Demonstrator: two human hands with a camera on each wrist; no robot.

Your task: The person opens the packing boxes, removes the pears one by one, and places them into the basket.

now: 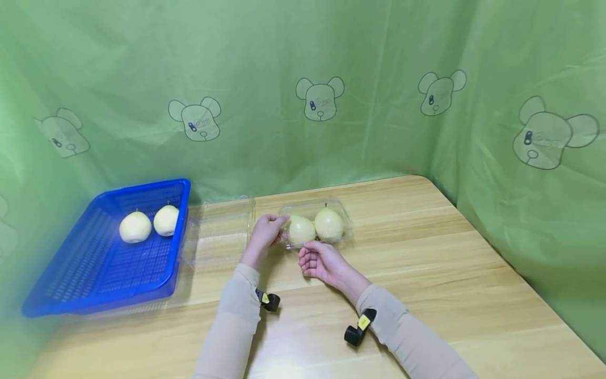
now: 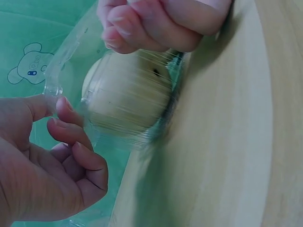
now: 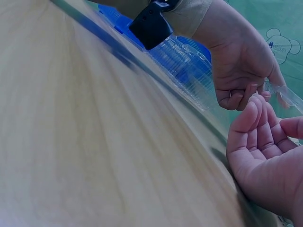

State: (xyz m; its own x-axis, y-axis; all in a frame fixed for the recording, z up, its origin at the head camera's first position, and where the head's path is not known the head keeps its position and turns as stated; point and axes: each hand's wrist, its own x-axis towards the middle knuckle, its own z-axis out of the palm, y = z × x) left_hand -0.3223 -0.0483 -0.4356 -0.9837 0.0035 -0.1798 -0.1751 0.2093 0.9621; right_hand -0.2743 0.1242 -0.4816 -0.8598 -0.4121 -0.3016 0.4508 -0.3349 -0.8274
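Note:
Two pale yellow pears [image 1: 329, 224] sit side by side in a clear plastic box [image 1: 347, 231] near the table's back edge. My left hand [image 1: 267, 231] pinches the box's left rim between thumb and fingers, which also shows in the left wrist view. At the front of the box is my right hand [image 1: 326, 266], palm turned inward and fingers loosely curled. Its thumb lies close to the front rim. No object shows within the right palm [image 3: 267, 168] in the right wrist view. One pear [image 2: 130, 92] shows behind streaky, shiny plastic in the left wrist view.
A blue basket [image 1: 171, 276] at the left holds two more pears [image 1: 135, 227]. Between basket and left hand lies another clear plastic piece [image 1: 220, 231]. The wooden table [image 1: 426, 295] extends to the right, with a green curtain [image 1: 369, 142] along its back and sides.

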